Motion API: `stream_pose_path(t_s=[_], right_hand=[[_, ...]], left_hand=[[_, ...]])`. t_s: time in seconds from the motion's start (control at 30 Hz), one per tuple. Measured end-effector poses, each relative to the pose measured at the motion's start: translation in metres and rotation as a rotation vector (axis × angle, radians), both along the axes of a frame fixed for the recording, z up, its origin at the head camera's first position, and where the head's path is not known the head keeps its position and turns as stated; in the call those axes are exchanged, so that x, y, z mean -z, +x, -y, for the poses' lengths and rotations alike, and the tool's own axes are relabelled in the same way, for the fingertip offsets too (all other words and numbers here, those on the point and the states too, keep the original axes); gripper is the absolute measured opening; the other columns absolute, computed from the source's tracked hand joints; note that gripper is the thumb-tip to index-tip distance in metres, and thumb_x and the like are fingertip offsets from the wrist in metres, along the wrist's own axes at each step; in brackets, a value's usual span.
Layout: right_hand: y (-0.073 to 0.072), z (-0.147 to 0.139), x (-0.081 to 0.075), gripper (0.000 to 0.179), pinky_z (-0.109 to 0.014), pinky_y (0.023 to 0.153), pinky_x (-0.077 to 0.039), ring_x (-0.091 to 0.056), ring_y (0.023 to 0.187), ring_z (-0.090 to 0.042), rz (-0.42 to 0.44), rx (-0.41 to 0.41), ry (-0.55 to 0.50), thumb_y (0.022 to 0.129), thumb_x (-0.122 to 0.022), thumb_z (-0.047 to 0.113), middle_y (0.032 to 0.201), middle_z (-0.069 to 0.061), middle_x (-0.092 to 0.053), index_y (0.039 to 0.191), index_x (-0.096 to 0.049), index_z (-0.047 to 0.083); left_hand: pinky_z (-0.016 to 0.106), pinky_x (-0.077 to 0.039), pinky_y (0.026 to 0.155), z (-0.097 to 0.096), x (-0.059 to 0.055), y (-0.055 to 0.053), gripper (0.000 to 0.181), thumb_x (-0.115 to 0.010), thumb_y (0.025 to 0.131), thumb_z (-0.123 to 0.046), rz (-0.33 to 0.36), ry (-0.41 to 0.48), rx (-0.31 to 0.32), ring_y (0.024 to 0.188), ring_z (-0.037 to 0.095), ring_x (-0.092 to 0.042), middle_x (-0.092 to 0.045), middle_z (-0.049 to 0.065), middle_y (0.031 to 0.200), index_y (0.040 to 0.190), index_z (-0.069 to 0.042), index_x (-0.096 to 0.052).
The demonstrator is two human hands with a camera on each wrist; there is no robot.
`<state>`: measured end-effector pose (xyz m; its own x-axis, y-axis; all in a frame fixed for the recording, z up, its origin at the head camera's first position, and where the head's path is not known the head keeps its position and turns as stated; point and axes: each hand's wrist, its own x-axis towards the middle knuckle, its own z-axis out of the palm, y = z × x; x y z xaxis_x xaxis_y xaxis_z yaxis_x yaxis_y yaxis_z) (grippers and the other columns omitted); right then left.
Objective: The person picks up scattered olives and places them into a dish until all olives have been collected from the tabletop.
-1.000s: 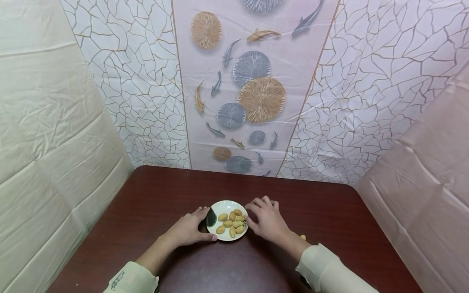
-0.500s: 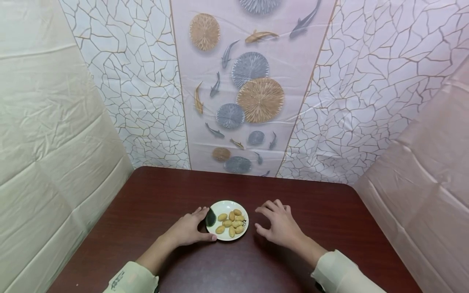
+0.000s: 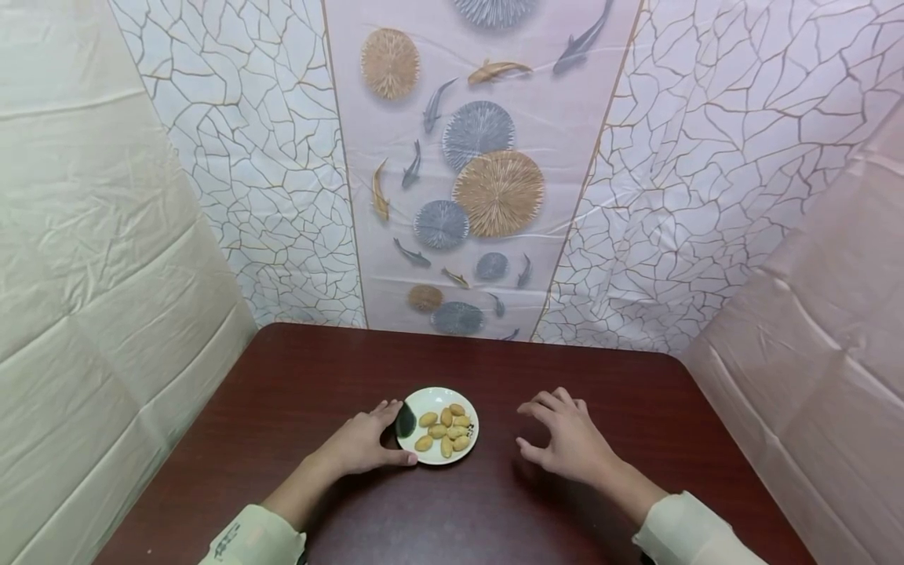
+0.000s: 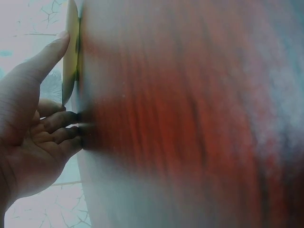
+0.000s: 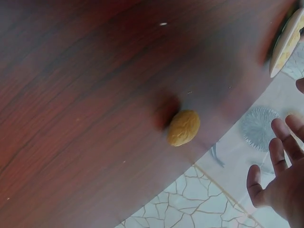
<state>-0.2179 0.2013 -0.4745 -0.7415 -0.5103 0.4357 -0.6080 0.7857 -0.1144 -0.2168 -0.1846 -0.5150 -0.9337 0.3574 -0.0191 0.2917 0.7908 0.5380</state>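
Note:
A small white plate (image 3: 432,398) with a dark green patch at its left and dark marks at its right rim holds several yellow-brown oval pieces (image 3: 438,431). My left hand (image 3: 359,444) grips the plate's left side, thumb on the near rim and fingers round the far-left edge; the left wrist view shows the plate (image 4: 71,57) edge-on beside the thumb. To the right of the plate, my right hand (image 3: 569,441) hovers with loosely bent, spread fingers and nothing in them. A single wrinkled oval piece (image 5: 184,128) lies on the table in the right wrist view; my right arm hides it in the head view.
The dark red-brown wooden table (image 3: 452,518) ends at a patterned curtain (image 3: 452,259) behind. Pale cloth hangings (image 3: 106,314) stand along both sides. A tiny white speck (image 5: 163,23) shows on the tabletop.
My right hand has drawn away from the plate's right rim and moved to the right. The left hand and the plate stay where they were.

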Motion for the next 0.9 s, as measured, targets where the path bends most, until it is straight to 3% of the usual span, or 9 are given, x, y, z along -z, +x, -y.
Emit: stream_pose_path(t_s=[0.5,0.9], right_hand=[[0.009,-0.034,0.007,0.041,-0.046,0.079,-0.046,-0.056,0.1,-0.017,-0.01,0.032,0.054,0.081,-0.094,0.033,0.112,0.005,-0.074,0.117,-0.081,0.019],[0.016,-0.059,0.017,0.039,-0.044,0.079,-0.044,-0.053,0.1,-0.014,0.044,0.086,0.086,0.082,-0.093,0.033,0.113,0.008,-0.073,0.116,-0.081,0.021]], left_hand=[[0.068,-0.041,0.126,0.001,-0.001,0.0,0.117,-0.089,0.084,-0.066,0.014,0.001,-0.008,0.164,0.043,-0.041,-0.047,0.023,0.172,0.167,0.001,-0.044],[0.067,-0.041,0.127,0.0,-0.001,0.001,0.116,-0.09,0.084,-0.065,0.011,0.009,-0.005,0.164,0.043,-0.04,-0.047,0.023,0.172,0.167,0.002,-0.044]])
